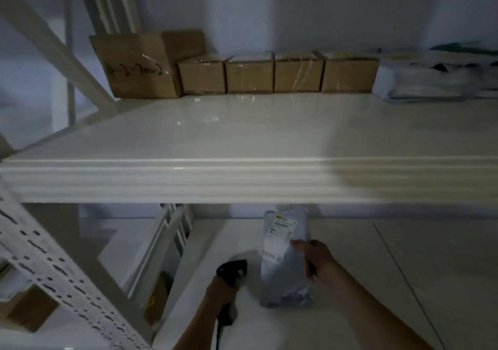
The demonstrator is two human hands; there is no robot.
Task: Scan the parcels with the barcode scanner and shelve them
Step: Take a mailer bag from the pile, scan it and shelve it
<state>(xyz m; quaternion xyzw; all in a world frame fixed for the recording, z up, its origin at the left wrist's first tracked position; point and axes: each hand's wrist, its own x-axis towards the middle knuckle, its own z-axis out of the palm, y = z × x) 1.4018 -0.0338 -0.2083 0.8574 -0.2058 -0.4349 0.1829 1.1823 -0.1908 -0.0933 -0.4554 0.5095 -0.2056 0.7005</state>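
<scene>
Below the shelf edge, my right hand (316,259) grips a grey plastic mailer parcel (287,277) by its right side, its white barcode label (280,233) facing up toward me. My left hand (221,294) is closed around the handle of a black barcode scanner (233,270), whose head sits just left of the parcel and points toward it. Above them a wide white shelf (242,134) spans the view.
Along the back of the shelf stand a large cardboard box (140,66) with handwriting, a row of several small cardboard boxes (250,76), and white plastic mailers (425,80) at the right. A perforated white upright (54,277) crosses lower left. More boxes (159,298) sit lower down.
</scene>
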